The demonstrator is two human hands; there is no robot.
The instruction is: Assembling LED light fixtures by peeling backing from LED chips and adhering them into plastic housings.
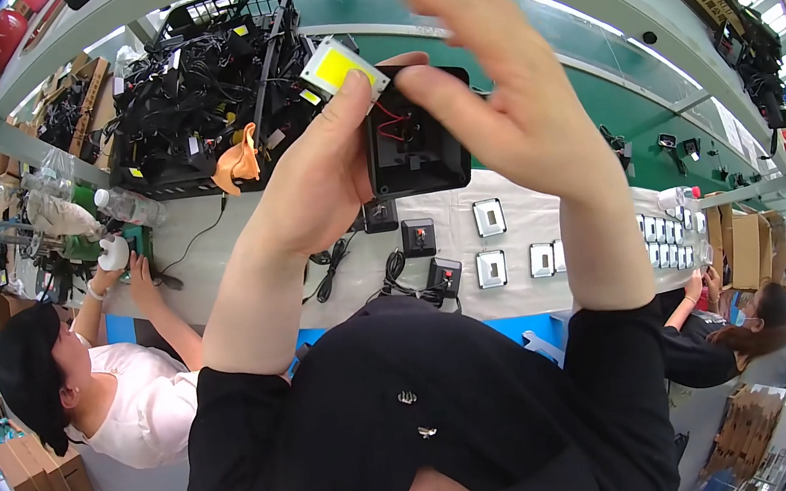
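My left hand (310, 182) grips an open black lamp housing (438, 175) and a square LED panel (337, 66) together. The panel has a yellow face and a silvery rim, and my left thumb presses on it. Red wires (389, 127) show inside the housing, below the panel. Over the housing's right side, my right hand (517, 95) is open, fingers spread and blurred at the tips. Its thumb overlaps the housing's upper part; whether it touches cannot be made out. Below lie several black units with cables (419, 237) and silver-framed square pieces (489, 218).
A black crate (197, 187) heaped with dark cabled parts stands at the back left, with an orange cloth (238, 162) at its edge. Clear bottles (130, 207) lie farther left. One co-worker (102, 373) works at left, another (752, 332) at right. A shelf rail (622, 26) runs overhead.
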